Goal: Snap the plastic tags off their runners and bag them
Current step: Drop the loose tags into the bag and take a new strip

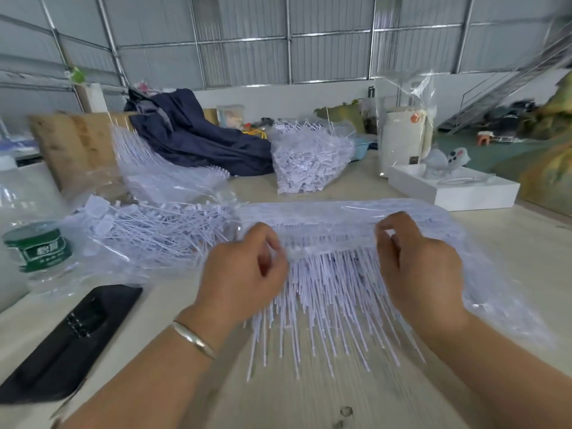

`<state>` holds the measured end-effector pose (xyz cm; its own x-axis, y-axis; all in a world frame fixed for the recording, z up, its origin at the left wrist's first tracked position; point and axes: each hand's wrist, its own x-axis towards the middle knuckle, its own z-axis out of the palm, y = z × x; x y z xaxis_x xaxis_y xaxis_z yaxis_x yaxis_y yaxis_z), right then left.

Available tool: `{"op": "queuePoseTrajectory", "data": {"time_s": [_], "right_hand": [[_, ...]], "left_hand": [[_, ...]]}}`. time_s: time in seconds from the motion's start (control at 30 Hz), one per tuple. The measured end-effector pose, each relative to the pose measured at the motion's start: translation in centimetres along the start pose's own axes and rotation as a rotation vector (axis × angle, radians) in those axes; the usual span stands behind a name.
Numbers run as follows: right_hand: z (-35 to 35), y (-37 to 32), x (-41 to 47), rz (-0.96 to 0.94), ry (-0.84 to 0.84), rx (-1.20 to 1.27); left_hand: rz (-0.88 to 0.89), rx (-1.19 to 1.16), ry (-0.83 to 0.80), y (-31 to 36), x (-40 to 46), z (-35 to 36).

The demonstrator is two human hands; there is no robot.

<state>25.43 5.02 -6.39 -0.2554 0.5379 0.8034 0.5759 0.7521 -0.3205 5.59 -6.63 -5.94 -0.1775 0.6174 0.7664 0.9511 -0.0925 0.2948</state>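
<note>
Both hands hold one stacked bundle of tag runners (pixel 331 243) just above the table (pixel 309 407), directly ahead of the person. The left hand (pixel 244 267) has its grip curled around the bundle's left end; the right hand (pixel 418 261) pinches the right end, fingers bent over the top edge. The bundle's long axis runs left to right between the two hands, and the thin tag stems (pixel 325 320) hang from it toward the person, fanning over the table. Neither hand is nearer; each holds its own end, so any snapping move would, in my judgement, turn on twisting across that axis.

Loose tags (pixel 154 230) lie heaped to the left on clear plastic, and a filled clear bag (pixel 309 162) stands well apart at the rear.

Motion blur softens the bundle (individual tags and break points cannot be made out). The fingertips under the runners are hidden.
</note>
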Motion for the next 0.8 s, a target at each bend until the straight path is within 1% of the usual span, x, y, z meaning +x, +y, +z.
{"op": "queuePoseTrajectory", "data": {"time_s": [0.03, 0.1, 0.13, 0.2, 0.23, 0.3, 0.33, 0.37, 0.4, 0.43, 0.5, 0.53, 0.57, 0.6, 0.73, 0.8], "right_hand": [[0.2, -0.4, -0.2, 0.024, -0.009, 0.057], [0.7, -1.1, -0.7, -0.003, -0.009, 0.172], [0.9, -1.5, -0.9, -0.023, -0.046, 0.214], [1.3, -1.7, -1.2, -0.067, -0.208, 0.250], [1.5, -1.4, -1.2, -0.116, -0.281, 0.212], [2.0, -0.4, -0.8, -0.203, -0.411, 0.039], [2.1, -0.1, -0.6, -0.188, -0.469, -0.058], [1.9, 0.0, -0.3, -0.149, -0.491, -0.128], [1.6, 0.2, -0.1, -0.103, -0.465, -0.133], [1.2, 0.4, 0.0, -0.067, -0.411, -0.083], [0.4, 0.7, 0.2, -0.070, -0.268, 0.037], [0.2, 0.9, 0.3, -0.093, -0.208, 0.052], [0.1, 1.1, 0.5, -0.099, -0.186, 0.039], [0.2, 1.3, 0.7, -0.078, -0.206, 0.012], [1.3, 3.6, 1.3, -0.042, -0.399, -0.121], [1.3, 5.2, 1.6, -0.014, -0.478, -0.194]], "left_hand": [[0.042, -0.036, -0.079, 0.7, -0.3, 0.0], [0.126, -0.009, -0.279, 1.2, -0.5, 0.8], [0.139, 0.030, -0.364, 1.1, -0.5, 1.4], [0.095, 0.137, -0.460, 0.0, -0.4, 2.2], [0.049, 0.189, -0.475, -0.7, -0.3, 2.4], [-0.029, 0.287, -0.475, -2.0, -0.2, 2.5], [-0.049, 0.332, -0.479, -2.5, -0.2, 2.6], [-0.060, 0.364, -0.486, -2.8, -0.1, 2.7], [-0.068, 0.380, -0.489, -3.0, -0.1, 2.8], [-0.069, 0.396, -0.485, -3.0, 0.0, 2.9], [-0.065, 0.409, -0.454, -2.7, 0.2, 3.1], [-0.064, 0.378, -0.425, -2.6, 0.3, 3.1], [-0.073, 0.318, -0.405, -2.3, 0.3, 3.0], [-0.089, 0.243, -0.396, -2.2, 0.2, 2.8], [-0.161, 0.033, -0.410, -2.9, 0.4, 2.0], [-0.256, -0.189, -0.379, -3.0, 0.6, 1.8]]}}
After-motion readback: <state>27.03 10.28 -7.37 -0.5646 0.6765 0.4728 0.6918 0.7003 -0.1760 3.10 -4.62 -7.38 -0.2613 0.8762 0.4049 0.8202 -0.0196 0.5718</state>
